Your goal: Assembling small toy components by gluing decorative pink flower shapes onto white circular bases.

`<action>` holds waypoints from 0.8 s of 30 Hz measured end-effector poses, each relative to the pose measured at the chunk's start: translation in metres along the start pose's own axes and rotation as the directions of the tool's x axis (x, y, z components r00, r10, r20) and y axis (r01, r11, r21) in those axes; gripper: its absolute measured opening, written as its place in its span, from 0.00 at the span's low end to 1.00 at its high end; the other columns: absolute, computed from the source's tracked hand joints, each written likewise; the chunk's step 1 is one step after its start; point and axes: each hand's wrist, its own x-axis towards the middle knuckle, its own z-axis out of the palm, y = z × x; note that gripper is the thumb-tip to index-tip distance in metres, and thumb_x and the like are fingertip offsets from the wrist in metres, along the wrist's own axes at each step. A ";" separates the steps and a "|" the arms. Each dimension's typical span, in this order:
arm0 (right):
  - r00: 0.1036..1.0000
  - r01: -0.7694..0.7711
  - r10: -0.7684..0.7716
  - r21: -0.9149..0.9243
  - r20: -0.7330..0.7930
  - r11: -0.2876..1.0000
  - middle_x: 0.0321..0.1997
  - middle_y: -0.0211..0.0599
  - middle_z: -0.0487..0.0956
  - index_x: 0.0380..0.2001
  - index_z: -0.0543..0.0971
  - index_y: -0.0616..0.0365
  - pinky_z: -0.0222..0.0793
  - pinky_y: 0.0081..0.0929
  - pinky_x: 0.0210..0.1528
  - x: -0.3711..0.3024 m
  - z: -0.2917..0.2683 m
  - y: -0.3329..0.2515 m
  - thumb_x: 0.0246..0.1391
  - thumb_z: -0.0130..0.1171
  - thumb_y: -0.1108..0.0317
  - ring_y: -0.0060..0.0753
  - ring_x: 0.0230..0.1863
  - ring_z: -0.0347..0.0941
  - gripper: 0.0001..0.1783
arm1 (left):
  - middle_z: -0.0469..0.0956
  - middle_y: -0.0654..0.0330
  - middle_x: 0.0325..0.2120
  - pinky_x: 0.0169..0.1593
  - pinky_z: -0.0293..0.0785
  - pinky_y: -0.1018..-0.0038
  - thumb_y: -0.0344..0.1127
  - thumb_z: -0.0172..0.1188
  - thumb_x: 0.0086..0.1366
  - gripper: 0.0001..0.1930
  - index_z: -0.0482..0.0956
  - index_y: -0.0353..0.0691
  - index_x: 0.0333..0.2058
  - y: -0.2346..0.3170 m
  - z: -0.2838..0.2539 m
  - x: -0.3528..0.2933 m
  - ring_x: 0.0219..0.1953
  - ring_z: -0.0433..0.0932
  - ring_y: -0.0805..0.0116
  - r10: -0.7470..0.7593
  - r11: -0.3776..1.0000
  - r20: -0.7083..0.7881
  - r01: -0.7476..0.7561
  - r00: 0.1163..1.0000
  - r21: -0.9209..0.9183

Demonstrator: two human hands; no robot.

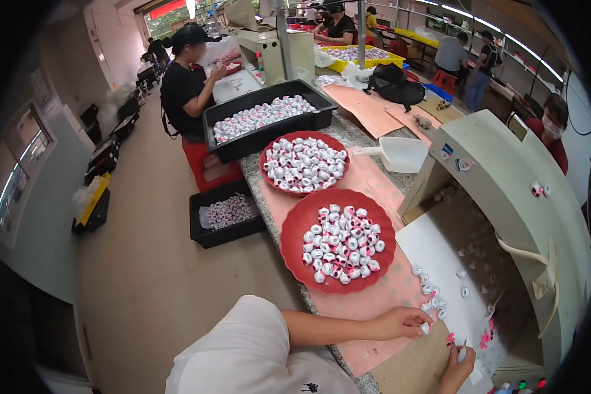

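My left hand [400,323] pinches a small rounded white piece [425,328] between thumb and fingertips, above the front of the workbench. Close to its right, my right hand [457,373] is closed around a slim tool with a white handle [463,354] and a thin tip; its exact kind is unclear. Tiny pink bits [450,339] lie just beyond that tip. A short row of loose white pieces [426,289] lies on the white sheet [420,243] past my left hand. Farther back, a red scalloped plate [294,262] holds many white-and-pink pieces.
A second red plate [267,177] and a black tray [210,141], both filled with similar pieces, stand behind. A white scoop [404,154] lies beside them. The grey curved booth [532,190] rises on the right. Another black bin [226,233] sits on the floor. A co-worker [187,85] works at the far left.
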 end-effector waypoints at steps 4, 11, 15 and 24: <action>0.986 -0.040 0.054 -0.089 0.160 0.995 0.40 0.58 0.76 0.40 0.76 0.67 0.65 0.39 0.45 -0.011 -0.011 -0.026 0.53 0.58 0.57 0.54 0.40 0.71 0.21 | 0.75 0.61 0.39 0.42 0.72 0.80 0.26 0.59 0.58 0.20 0.70 0.34 0.50 0.007 -0.002 -0.019 0.40 0.74 0.78 -0.019 0.995 -0.033 0.022 0.999 0.096; 0.975 -0.110 0.139 -0.165 0.175 0.980 0.40 0.58 0.76 0.40 0.76 0.67 0.66 0.37 0.45 -0.042 -0.035 -0.053 0.54 0.56 0.57 0.54 0.41 0.72 0.21 | 0.74 0.59 0.40 0.44 0.73 0.78 0.28 0.60 0.57 0.20 0.70 0.35 0.50 0.005 0.008 -0.041 0.42 0.74 0.75 -0.058 0.998 -0.004 0.058 0.998 -0.002; 0.942 -0.330 0.308 0.209 0.132 0.920 0.36 0.46 0.75 0.38 0.74 0.64 0.66 0.30 0.41 -0.048 -0.028 -0.010 0.53 0.56 0.65 0.39 0.37 0.71 0.13 | 0.74 0.60 0.38 0.43 0.73 0.78 0.28 0.60 0.58 0.19 0.71 0.34 0.48 0.002 0.022 -0.031 0.41 0.74 0.75 -0.026 1.000 -0.001 0.026 1.000 0.009; 0.815 -0.563 0.179 0.826 0.552 0.019 0.31 0.35 0.75 0.33 0.72 0.58 0.69 0.21 0.32 0.054 0.075 0.048 0.51 0.57 0.76 0.27 0.30 0.72 0.06 | 0.76 0.60 0.42 0.46 0.73 0.79 0.24 0.56 0.61 0.17 0.72 0.35 0.50 -0.061 -0.014 0.104 0.42 0.75 0.76 -0.114 0.979 -0.067 0.124 0.991 0.164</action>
